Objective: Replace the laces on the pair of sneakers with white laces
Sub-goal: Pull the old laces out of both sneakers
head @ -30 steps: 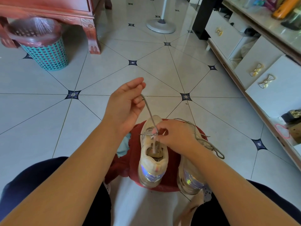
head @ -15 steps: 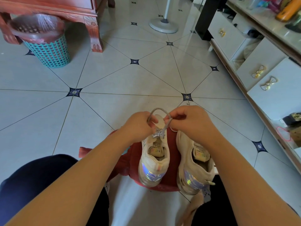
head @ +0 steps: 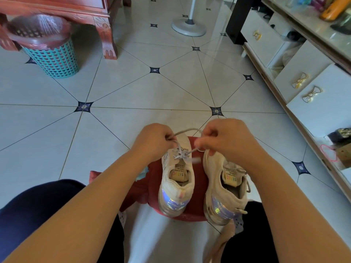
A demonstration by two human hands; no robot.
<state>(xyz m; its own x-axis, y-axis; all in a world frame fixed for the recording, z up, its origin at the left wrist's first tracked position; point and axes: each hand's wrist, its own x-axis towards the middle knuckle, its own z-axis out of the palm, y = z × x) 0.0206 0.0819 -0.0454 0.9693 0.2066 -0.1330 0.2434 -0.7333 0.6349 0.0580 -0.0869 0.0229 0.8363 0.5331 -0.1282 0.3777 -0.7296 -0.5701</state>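
Item: pair of sneakers on a red stool [head: 198, 179], at 6 o'clock in the view, toes to 12 o'clock.
Left sneaker [head: 177, 179]: grey lace [head: 187, 130] crossed over the tongue and arching toward 12 o'clock between the hands.
Left hand [head: 157, 141]: grip narrow, pinching the lace at 10 o'clock.
Right hand [head: 224, 141]: grip narrow, fingers curled on the strand at 2 o'clock.
Right sneaker [head: 226, 186]: just beside, at 3 o'clock.
Step, as judged: loosening the old lace; no white lace in sight.
Next move: slacken the crossings and draw the lace out hole by hole.

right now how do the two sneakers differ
The left sneaker has its grey lace pinched by the left hand and right hand; the right sneaker has its lace slack. The left sneaker's toe shows; the right sneaker's is under the right hand. Both cream, shiny heels.
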